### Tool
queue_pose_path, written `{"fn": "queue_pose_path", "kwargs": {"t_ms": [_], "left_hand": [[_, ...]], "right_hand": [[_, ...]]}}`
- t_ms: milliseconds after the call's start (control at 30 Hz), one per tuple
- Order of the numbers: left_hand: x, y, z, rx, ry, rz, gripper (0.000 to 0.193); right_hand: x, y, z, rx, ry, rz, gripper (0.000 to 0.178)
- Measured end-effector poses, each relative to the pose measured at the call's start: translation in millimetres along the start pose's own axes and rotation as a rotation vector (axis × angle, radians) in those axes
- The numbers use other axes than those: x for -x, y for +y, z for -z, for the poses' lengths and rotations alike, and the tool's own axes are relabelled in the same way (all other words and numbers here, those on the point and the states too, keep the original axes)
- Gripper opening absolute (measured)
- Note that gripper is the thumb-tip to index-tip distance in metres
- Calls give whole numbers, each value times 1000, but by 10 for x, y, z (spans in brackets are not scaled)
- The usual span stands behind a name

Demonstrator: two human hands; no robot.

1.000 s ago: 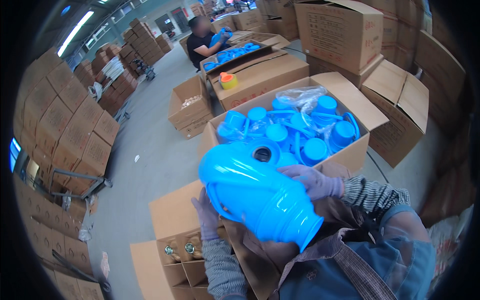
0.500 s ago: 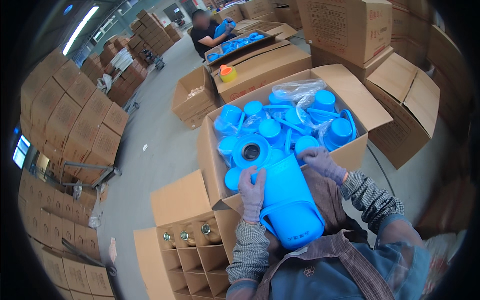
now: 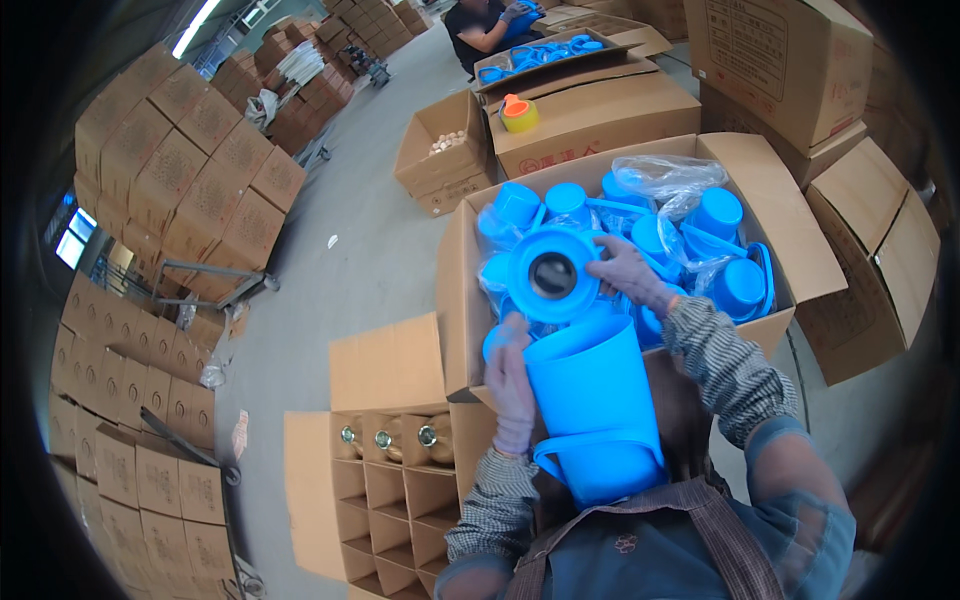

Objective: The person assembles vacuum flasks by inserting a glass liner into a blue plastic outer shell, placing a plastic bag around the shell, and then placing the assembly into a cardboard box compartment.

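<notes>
A blue plastic jug body (image 3: 596, 400) with a looped handle leans against my lap, its open mouth facing the carton. My left hand (image 3: 512, 385), in a grey-purple glove, is upright along the jug's left side; its fingers are blurred, so their grip is unclear. My gloved right hand (image 3: 638, 278) pinches the right edge of a round blue flanged part (image 3: 553, 240) with a dark round centre. That part is above the jug's mouth, over an open carton (image 3: 458, 300) of blue jug parts (image 3: 738, 287) and clear plastic bags (image 3: 670, 178).
At lower left a divided carton (image 3: 388, 500) holds several silver-topped bottle-shaped pieces (image 3: 432, 437). An orange-and-yellow tape roll (image 3: 520, 115) sits on a closed carton (image 3: 600, 125). Beyond, a co-worker (image 3: 480, 35) handles a blue piece. Stacked cartons (image 3: 190, 180) stand on trolleys at left.
My right hand has moved left onto the round blue part and grips its edge. My left hand has shifted from the jug's rim to its side. The view has swung, moving the scene rightward.
</notes>
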State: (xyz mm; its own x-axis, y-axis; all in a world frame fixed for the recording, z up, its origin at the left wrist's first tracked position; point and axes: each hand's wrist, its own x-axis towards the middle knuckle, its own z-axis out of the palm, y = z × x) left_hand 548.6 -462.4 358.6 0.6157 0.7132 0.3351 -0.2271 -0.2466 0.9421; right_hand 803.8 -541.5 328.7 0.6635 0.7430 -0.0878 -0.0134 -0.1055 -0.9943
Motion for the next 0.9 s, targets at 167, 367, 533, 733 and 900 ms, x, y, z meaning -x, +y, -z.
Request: {"fn": "queue_pose_path", "kwargs": {"t_ms": [167,367,533,733,900], "left_hand": [[-509,74,31,104,-127,-147,66],[-511,206,128,306,-528,41,85],[-517,193,138,235,-496,-160,83],[-552,216,222,227,-565,-217,71],[-593,228,206,287,-604,-240,72]], "right_hand": [[805,-956,386,278,-57,488,69],[1139,-949,655,410,-319,593,68],[1206,-859,317,-170,-384,264,60],[1167,-697,240,-331,-407,373,68],[1180,-748,244,-304,-403,418,68]]}}
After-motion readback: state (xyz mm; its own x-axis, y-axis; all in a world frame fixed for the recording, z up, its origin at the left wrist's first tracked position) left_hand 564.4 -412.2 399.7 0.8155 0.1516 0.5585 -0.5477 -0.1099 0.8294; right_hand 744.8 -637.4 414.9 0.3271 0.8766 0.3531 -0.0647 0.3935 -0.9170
